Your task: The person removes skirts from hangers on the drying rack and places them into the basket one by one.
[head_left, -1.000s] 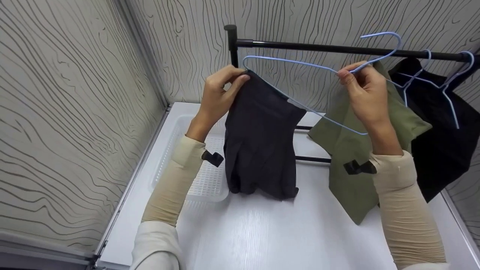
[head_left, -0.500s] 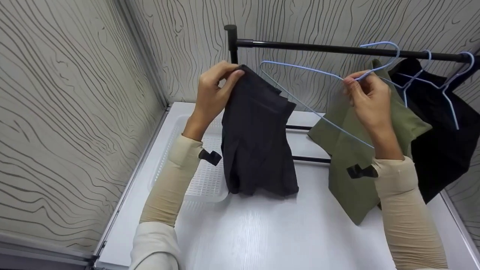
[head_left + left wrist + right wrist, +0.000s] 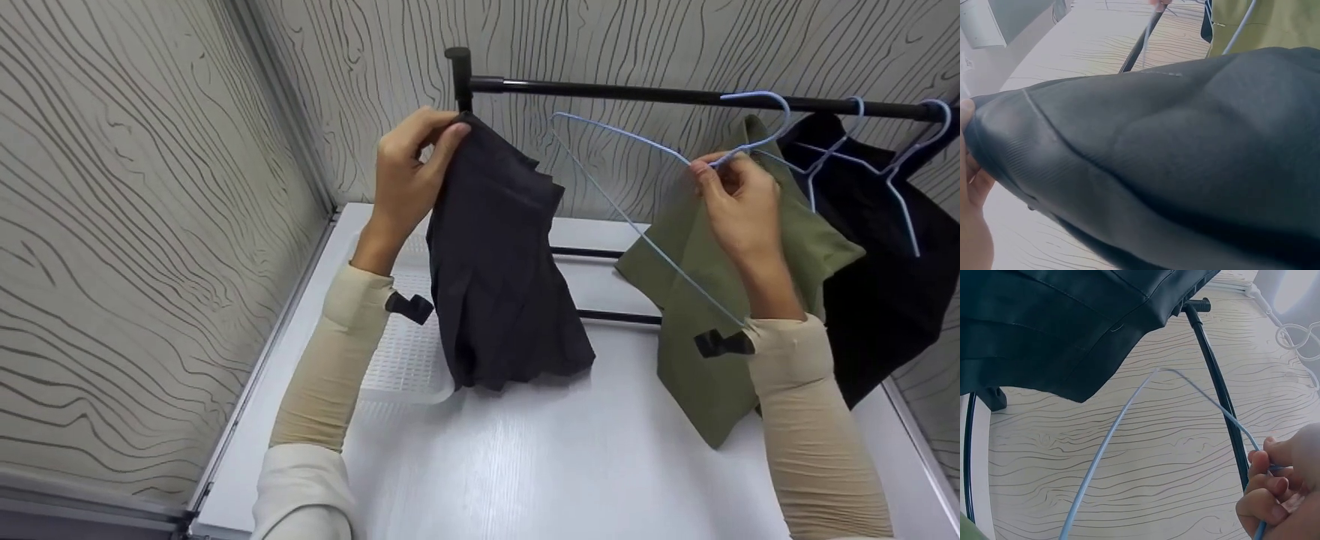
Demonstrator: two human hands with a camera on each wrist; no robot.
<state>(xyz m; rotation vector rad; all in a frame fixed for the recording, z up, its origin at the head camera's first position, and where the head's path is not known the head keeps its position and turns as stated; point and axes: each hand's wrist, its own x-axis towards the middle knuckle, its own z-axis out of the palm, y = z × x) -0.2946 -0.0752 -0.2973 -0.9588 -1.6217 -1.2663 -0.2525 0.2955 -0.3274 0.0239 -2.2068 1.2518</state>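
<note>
My left hand (image 3: 409, 161) pinches the upper corner of a dark charcoal garment (image 3: 502, 255) between thumb and fingers, and the cloth hangs down in folds. Stitched seams run across the garment (image 3: 1129, 140) in the left wrist view. A thin blue hanger (image 3: 637, 139) is pinched at the base of its hook by my right hand (image 3: 739, 202). The hanger's narrow end points toward the garment, with a gap between them in the head view. The right wrist view shows the bent end of the hanger (image 3: 1109, 433) below the garment's dangling edge.
Behind both hands runs a black rack rail (image 3: 637, 92). Green cloth (image 3: 712, 330) and black clothing (image 3: 885, 315) hang on its right side, with other blue hangers (image 3: 900, 202) hooked there. A white perforated basket (image 3: 416, 397) stands at left on the white table (image 3: 510, 472).
The garment's top edge has come away from the hanger wire as my left hand moved left and up with it. My right hand has shifted slightly down and right, tilting the hanger.
</note>
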